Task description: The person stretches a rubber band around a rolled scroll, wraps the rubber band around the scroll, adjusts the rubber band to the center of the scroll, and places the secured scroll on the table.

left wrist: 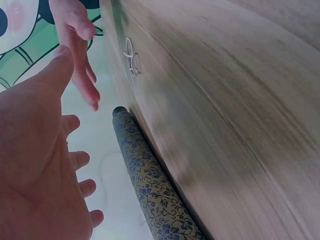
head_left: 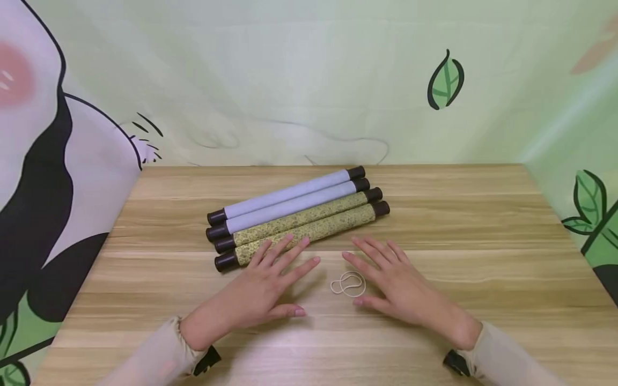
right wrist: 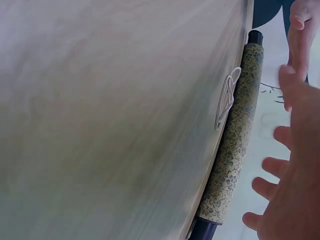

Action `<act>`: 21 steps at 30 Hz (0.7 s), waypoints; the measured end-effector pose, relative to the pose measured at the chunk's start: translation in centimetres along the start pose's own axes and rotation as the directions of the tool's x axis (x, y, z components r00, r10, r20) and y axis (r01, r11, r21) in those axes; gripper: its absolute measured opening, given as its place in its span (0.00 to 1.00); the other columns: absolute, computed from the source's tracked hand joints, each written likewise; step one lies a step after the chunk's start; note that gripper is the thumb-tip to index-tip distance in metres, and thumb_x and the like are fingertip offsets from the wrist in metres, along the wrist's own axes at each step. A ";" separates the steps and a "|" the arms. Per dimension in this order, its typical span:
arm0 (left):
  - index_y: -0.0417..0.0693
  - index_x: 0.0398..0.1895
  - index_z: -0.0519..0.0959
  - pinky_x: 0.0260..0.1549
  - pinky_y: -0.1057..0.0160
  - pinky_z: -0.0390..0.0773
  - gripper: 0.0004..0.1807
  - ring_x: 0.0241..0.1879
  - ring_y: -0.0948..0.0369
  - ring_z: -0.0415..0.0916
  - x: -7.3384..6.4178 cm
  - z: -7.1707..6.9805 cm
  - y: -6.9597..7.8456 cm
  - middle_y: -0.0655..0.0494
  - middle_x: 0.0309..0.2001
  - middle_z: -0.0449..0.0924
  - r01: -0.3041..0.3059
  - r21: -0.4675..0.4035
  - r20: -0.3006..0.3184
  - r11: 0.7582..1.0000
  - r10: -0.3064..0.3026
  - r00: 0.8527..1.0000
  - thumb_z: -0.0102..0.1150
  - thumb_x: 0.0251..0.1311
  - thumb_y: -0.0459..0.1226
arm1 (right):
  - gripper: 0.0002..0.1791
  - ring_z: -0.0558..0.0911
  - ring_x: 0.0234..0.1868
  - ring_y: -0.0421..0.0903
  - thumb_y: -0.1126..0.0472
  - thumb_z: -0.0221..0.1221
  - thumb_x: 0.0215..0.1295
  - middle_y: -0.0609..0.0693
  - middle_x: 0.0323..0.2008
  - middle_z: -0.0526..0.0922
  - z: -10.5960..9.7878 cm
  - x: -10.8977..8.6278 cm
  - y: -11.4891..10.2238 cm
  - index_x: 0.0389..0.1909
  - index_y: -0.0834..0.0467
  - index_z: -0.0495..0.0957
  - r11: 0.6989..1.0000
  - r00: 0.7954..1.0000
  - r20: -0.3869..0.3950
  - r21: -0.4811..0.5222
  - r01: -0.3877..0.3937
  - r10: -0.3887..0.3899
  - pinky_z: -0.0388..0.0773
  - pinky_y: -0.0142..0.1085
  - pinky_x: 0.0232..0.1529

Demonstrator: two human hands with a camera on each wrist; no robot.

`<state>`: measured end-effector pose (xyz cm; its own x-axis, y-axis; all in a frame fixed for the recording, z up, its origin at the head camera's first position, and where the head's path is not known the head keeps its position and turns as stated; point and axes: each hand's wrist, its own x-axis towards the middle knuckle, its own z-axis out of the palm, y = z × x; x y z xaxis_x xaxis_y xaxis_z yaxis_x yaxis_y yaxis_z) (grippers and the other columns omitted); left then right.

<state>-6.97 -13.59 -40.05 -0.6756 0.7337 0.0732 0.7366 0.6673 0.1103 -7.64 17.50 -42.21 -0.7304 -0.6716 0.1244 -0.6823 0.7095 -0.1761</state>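
My left hand [head_left: 263,287] hovers palm down with its fingers spread, the fingertips overlapping the nearest scroll in the head view. Across from it, my right hand [head_left: 398,281] is also spread, holding nothing. Between the two, by the right thumb and index finger, lies a looped whitish rubber band [head_left: 348,283] on the wood. Beyond the hands, rolled scrolls lie side by side at a slant: two gold ones with a dark floral pattern [head_left: 338,224] in front, two pale blue ones [head_left: 287,193] behind. All have black end knobs [head_left: 226,261]. Both wrist views show bare palms and fingers.
The wood-grain table [head_left: 483,214] runs back to a pale green cloth backdrop [head_left: 299,80] with a leaf print. Printed cloth also hangs along the left and right sides. A black strap [head_left: 207,360] shows at the left cuff, another [head_left: 456,363] at the right.
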 end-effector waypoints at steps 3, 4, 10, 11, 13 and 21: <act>0.62 0.79 0.49 0.73 0.33 0.48 0.48 0.79 0.43 0.40 0.1 0.1 0.0 0.49 0.81 0.39 -0.003 0.004 0.007 1.000 0.003 1.000 0.53 0.60 0.65 | 0.39 0.62 0.75 0.56 0.38 0.60 0.62 0.53 0.75 0.62 0.0 0.0 0.2 0.72 0.47 0.66 1.000 1.000 -0.007 0.011 0.008 -0.008 0.53 0.63 0.74; 0.62 0.79 0.49 0.74 0.34 0.48 0.48 0.80 0.43 0.40 0.1 0.1 0.0 0.50 0.81 0.38 -0.004 0.002 0.012 1.000 0.004 1.000 0.53 0.60 0.65 | 0.36 0.65 0.73 0.55 0.39 0.62 0.61 0.53 0.73 0.66 0.1 0.0 0.3 0.69 0.48 0.70 1.000 1.000 -0.010 0.012 0.013 -0.013 0.55 0.62 0.73; 0.61 0.79 0.51 0.74 0.35 0.50 0.48 0.79 0.44 0.44 0.3 0.1 0.1 0.50 0.81 0.42 -0.035 0.003 0.026 0.999 0.035 0.999 0.52 0.60 0.65 | 0.18 0.77 0.61 0.53 0.49 0.66 0.59 0.52 0.57 0.81 0.2 0.2 0.6 0.49 0.50 0.83 0.998 0.998 -0.028 0.020 0.056 -0.055 0.69 0.54 0.67; 0.61 0.79 0.51 0.74 0.35 0.51 0.47 0.79 0.45 0.46 0.3 0.1 0.2 0.50 0.81 0.44 -0.042 0.009 0.025 0.999 0.042 0.999 0.52 0.59 0.66 | 0.16 0.78 0.60 0.52 0.50 0.66 0.59 0.52 0.55 0.82 0.2 0.2 0.6 0.47 0.50 0.83 0.998 0.998 -0.028 0.025 0.061 -0.061 0.70 0.53 0.66; 0.61 0.78 0.52 0.73 0.36 0.53 0.46 0.78 0.45 0.49 0.4 0.0 0.2 0.50 0.80 0.47 -0.057 0.021 0.026 0.998 0.057 0.998 0.52 0.60 0.66 | 0.13 0.79 0.57 0.50 0.52 0.66 0.59 0.50 0.53 0.83 0.2 0.3 0.6 0.45 0.50 0.84 0.997 0.997 -0.029 0.030 0.073 -0.073 0.71 0.51 0.65; 0.57 0.76 0.59 0.73 0.38 0.55 0.43 0.76 0.47 0.56 0.7 0.0 0.5 0.49 0.77 0.57 -0.084 -0.019 0.042 0.996 0.085 0.995 0.54 0.60 0.63 | 0.03 0.79 0.48 0.45 0.58 0.66 0.60 0.46 0.43 0.83 0.6 0.4 0.4 0.34 0.51 0.84 0.996 0.994 -0.067 0.010 0.090 -0.089 0.74 0.46 0.62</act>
<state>-7.08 -12.71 -39.89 -0.6087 0.7924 0.0402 0.7901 0.6006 0.1225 -8.16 17.36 -42.82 -0.6673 -0.7160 0.2051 -0.7447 0.6441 -0.1745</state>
